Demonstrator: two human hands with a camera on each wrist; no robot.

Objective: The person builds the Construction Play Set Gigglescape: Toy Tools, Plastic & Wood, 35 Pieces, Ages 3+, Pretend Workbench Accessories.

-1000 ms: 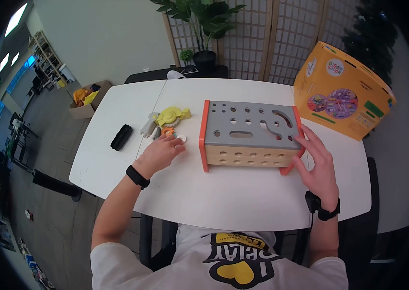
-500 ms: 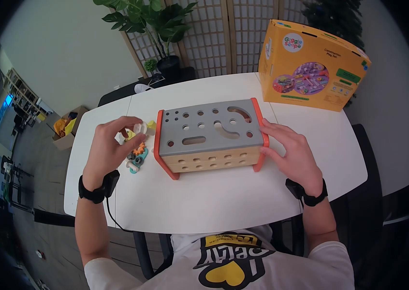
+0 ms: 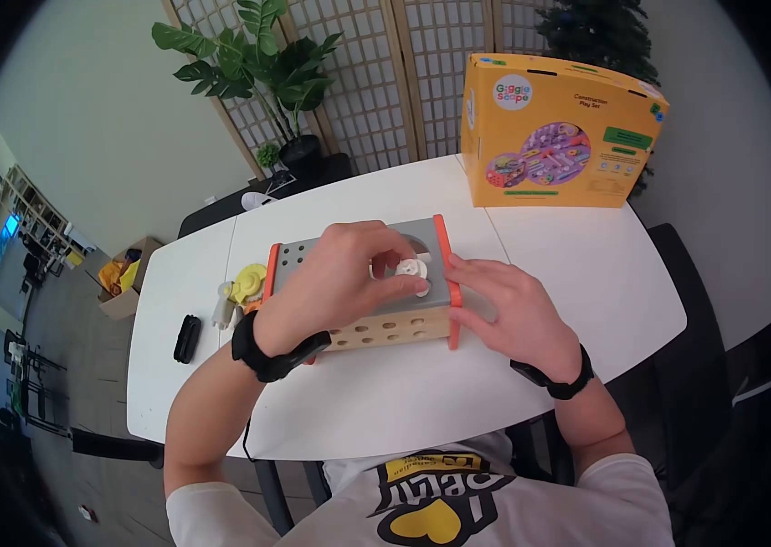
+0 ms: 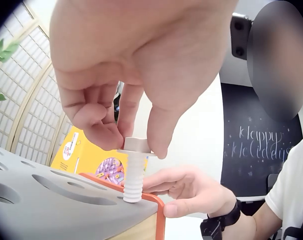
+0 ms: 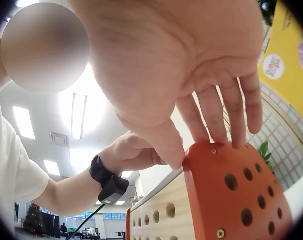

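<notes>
In the head view, the toy workbench (image 3: 395, 330), grey on top with a pale wooden front, stands on the white surface (image 3: 358, 406). The left hand (image 3: 331, 278) reaches across the top of the workbench and pinches a white screw (image 3: 415, 270) above its right end. The right hand (image 3: 515, 305) rests against the red end panel (image 3: 442, 237) on the workbench's right, its fingers extended. Left of the workbench lie a yellow toy piece (image 3: 247, 283), close beside it, and a black case (image 3: 187, 339), farther out. A yellow box (image 3: 559, 137) stands beyond the workbench to its right, and a potted plant (image 3: 285, 82) beyond it to the left.

In the left wrist view, the thumb and fingers hold the screw by its flanged head, its ribbed shaft pointing down. The tip meets the workbench's grey top near the red panel; whether it has entered a hole, I cannot tell.

In the right wrist view, the right hand's straight fingers touch the top edge of the workbench's red panel, with the thumb at its front corner. Round holes dot the panel. The left hand is over the workbench in the background.
</notes>
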